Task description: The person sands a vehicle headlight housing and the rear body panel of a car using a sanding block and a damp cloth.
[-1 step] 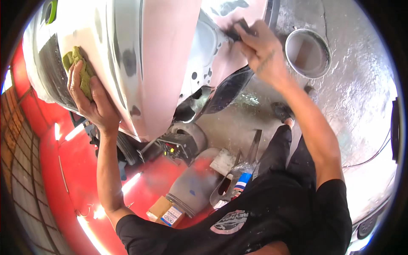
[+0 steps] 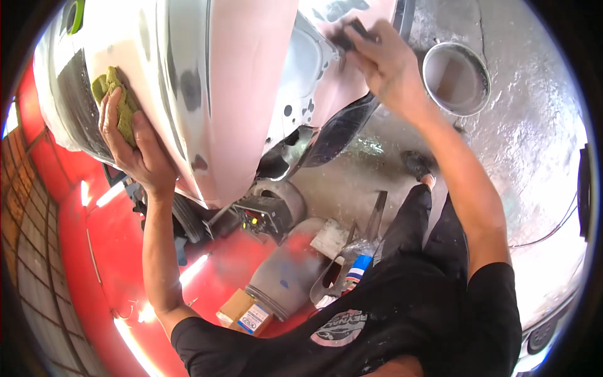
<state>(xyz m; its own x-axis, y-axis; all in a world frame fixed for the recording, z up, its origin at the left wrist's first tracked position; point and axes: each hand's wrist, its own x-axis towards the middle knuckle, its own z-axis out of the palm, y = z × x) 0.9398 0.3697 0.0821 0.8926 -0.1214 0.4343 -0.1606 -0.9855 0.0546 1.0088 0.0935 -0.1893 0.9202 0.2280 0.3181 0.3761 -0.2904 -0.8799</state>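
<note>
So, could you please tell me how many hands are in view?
2. The left hand is at the left, holding a green cloth against the pinkish bodywork; the right hand is at upper right, holding a dark, blurred block. No others show.

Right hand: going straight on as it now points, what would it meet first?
Most likely the pink-and-grey panel: the dark block in the right hand appears against it, though blur leaves contact unclear.

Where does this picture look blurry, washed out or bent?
In the head view, the right hand and the dark pad it holds look blurred; also in the head view, glare streaks the shiny floor, and the barred grille bows near the rim.
</note>
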